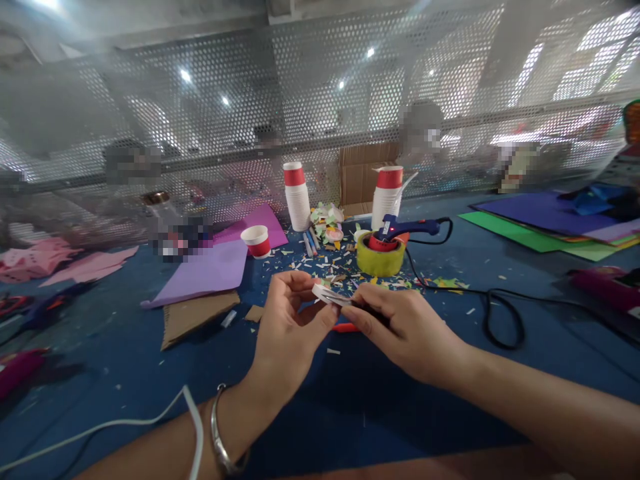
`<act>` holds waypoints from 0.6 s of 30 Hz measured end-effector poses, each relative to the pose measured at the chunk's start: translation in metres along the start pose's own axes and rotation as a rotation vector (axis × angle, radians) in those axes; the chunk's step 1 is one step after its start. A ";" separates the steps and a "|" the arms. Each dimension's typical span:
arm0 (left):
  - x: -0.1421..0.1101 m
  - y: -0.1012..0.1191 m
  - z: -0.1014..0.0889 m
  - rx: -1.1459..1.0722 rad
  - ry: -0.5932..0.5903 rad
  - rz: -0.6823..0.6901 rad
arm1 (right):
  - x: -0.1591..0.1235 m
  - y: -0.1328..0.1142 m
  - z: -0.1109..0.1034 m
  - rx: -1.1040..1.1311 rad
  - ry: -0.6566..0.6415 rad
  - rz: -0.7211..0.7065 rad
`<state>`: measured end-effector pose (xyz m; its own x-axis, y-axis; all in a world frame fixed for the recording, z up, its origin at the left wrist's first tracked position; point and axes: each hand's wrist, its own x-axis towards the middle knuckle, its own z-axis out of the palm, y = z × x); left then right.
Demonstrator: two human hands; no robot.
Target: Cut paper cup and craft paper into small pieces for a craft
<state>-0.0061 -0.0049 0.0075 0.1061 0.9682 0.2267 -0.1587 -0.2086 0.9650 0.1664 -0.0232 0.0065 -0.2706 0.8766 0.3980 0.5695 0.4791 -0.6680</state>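
Observation:
Just above the table, my left hand (295, 323) pinches a small white paper piece (324, 293) between thumb and fingers. My right hand (405, 327) is closed at the other end of the piece, with thumb and forefinger pressed together. A thin greyish thing runs from its fingertips across the white piece, and a dark part shows below the fingers; I cannot make out its kind. Beneath the hands lies a red object (346, 327), mostly hidden. Little paper scraps (333, 351) are strewn around.
A blue glue gun (413, 228) rests on a yellow tape roll (381, 260), its black cord (500, 291) looping right. Behind stand two paper cup stacks (299, 203) and a single cup (257, 241). Purple paper (205, 270) and cardboard (195, 317) lie left; coloured sheets (520, 233) lie right.

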 end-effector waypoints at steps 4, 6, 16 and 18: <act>0.000 0.000 0.001 -0.022 -0.008 -0.013 | -0.001 0.000 0.000 0.005 0.006 -0.015; 0.000 0.000 0.001 -0.031 -0.010 -0.009 | 0.000 0.000 0.000 0.005 0.019 -0.007; 0.001 0.005 -0.008 0.080 -0.177 0.015 | 0.014 0.019 -0.010 0.054 0.150 0.151; 0.002 0.008 -0.012 0.142 -0.230 0.050 | 0.017 0.023 -0.011 -0.027 0.104 0.174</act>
<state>-0.0186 -0.0031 0.0140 0.3239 0.9028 0.2828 -0.0318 -0.2883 0.9570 0.1834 0.0022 0.0043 -0.0853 0.9358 0.3421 0.6219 0.3182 -0.7155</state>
